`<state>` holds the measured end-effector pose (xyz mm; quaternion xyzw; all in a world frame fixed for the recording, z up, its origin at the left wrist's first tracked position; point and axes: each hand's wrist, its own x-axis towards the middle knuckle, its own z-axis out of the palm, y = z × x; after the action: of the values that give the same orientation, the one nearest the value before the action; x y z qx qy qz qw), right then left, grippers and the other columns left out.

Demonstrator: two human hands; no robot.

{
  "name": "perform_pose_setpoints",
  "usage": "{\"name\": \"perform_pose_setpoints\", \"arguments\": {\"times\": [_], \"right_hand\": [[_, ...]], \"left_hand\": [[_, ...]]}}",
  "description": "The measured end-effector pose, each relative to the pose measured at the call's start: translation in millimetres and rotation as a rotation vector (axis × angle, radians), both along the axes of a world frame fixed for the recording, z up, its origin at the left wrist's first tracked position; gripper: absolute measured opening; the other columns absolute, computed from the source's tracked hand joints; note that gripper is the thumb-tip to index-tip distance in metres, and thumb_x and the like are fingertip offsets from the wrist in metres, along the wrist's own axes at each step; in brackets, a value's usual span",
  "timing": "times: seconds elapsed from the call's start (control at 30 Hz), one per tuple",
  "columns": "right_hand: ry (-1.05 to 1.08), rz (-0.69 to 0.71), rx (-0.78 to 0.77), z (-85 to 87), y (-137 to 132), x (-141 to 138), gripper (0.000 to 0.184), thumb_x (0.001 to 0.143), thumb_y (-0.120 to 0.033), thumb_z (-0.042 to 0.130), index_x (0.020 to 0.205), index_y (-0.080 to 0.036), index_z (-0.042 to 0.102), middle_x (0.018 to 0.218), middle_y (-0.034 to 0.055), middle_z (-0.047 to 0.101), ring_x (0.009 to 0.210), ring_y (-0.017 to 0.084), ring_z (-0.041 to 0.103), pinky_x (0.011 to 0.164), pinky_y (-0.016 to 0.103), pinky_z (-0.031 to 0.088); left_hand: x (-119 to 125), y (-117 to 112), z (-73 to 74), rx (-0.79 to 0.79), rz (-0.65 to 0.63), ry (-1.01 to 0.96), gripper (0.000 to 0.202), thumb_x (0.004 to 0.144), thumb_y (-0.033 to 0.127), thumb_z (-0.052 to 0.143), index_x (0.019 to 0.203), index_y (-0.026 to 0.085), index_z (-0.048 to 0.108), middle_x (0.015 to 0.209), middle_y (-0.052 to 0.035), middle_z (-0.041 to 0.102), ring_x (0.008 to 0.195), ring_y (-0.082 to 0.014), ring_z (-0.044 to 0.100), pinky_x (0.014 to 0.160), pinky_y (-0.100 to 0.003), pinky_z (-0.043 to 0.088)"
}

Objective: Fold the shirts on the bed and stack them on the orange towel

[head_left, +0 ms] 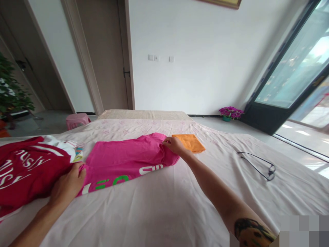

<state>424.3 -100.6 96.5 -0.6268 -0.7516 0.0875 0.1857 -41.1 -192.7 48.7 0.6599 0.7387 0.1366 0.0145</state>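
A bright pink T-shirt (125, 157) with white and green letters lies spread on the pale bed sheet (164, 206). My right hand (174, 144) reaches across and pinches the shirt's far right edge, fingers closed on the cloth. My left hand (67, 185) grips the shirt's near left edge, next to a dark red T-shirt (28, 171) with white lettering. A folded orange cloth (189, 142) lies just beyond my right hand.
A black clothes hanger (259, 165) lies on the sheet at the right. A pink stool (77, 120) and a green plant (11, 91) stand at the far left, purple flowers (230, 112) by the glass door (290, 68), a wooden door (105, 55) behind.
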Motion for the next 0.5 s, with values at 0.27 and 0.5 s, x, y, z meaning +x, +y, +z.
{"name": "perform_pose_setpoints", "arguments": {"times": [0.27,0.5], "right_hand": [[-0.033,-0.09,0.119,-7.3,7,12,0.03,0.097,-0.034,0.047,0.119,-0.026,0.067,0.121,0.0037,0.068,0.104,0.02,0.063,0.082,0.027,0.045],[0.063,-0.619,0.112,-6.1,-2,113,0.046,0.092,-0.033,0.051,0.136,-0.021,0.056,0.138,0.0138,0.055,0.127,0.029,0.048,0.104,0.041,0.038]], "left_hand": [[8,-7,2.2,-0.07,0.062,0.119,0.057,0.096,0.053,0.021,0.134,0.018,0.046,0.107,-0.0144,0.074,0.079,-0.0304,0.074,0.068,-0.039,0.049],[10,-9,-2.5,-0.051,0.097,0.06,0.055,0.095,0.057,0.023,0.134,0.023,0.044,0.12,-0.0146,0.071,0.076,-0.0292,0.072,0.07,-0.04,0.049]]}}
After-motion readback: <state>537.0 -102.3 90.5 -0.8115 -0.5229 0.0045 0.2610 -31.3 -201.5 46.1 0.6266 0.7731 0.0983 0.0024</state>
